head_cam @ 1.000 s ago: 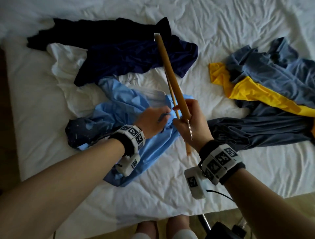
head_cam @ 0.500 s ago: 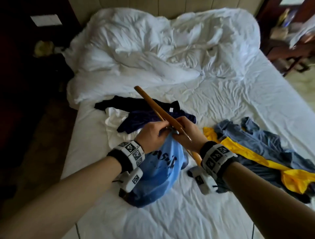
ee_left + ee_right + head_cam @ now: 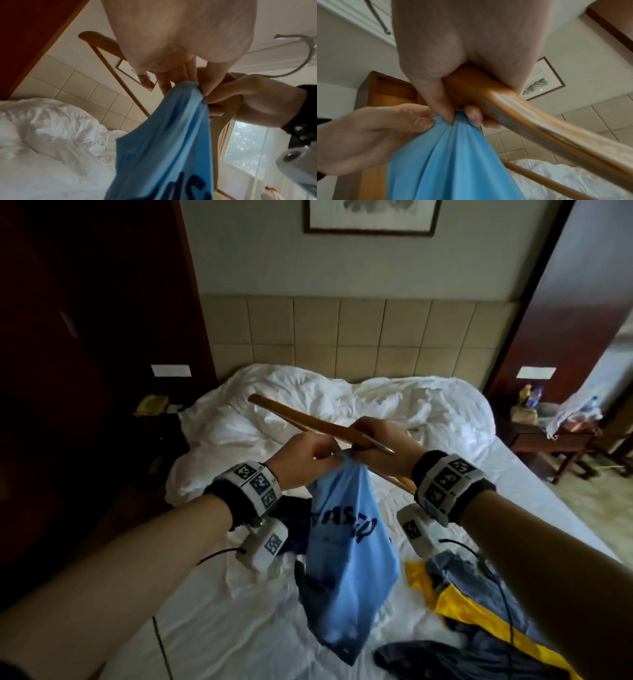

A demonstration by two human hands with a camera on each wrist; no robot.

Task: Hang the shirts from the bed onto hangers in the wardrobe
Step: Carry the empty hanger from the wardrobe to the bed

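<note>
A rumpled white duvet (image 3: 342, 398) fills the middle of the head view, heaped on the bed (image 3: 219, 631) below a tan tiled headboard (image 3: 359, 337) and a framed picture (image 3: 370, 217) at the top edge. At lower right a yellow garment (image 3: 479, 607) lies tangled with a grey-blue shirt (image 3: 455, 659) on the sheet; dark clothes (image 3: 291, 508) show just below the left wrist. A wooden side table (image 3: 555, 440) with cluttered items stands at the right edge, and dark wood panelling fills the left side.

In the centre, a light blue T-shirt (image 3: 349, 559) with dark lettering hangs down above the bed from the two hands, which meet at its bunched top edge. The left hand (image 3: 301, 460) pinches that fabric between thumb and fingertips. The right hand (image 3: 380, 443), touching the left, is curled around the middle of a wooden hanger (image 3: 308, 419) and also nips the same cloth with thumb and forefinger. The hanger slants from upper left towards the right wrist, its metal hook (image 3: 380, 446) pointing right; the shirt hangs just below it, no part over the hanger arms.
</note>
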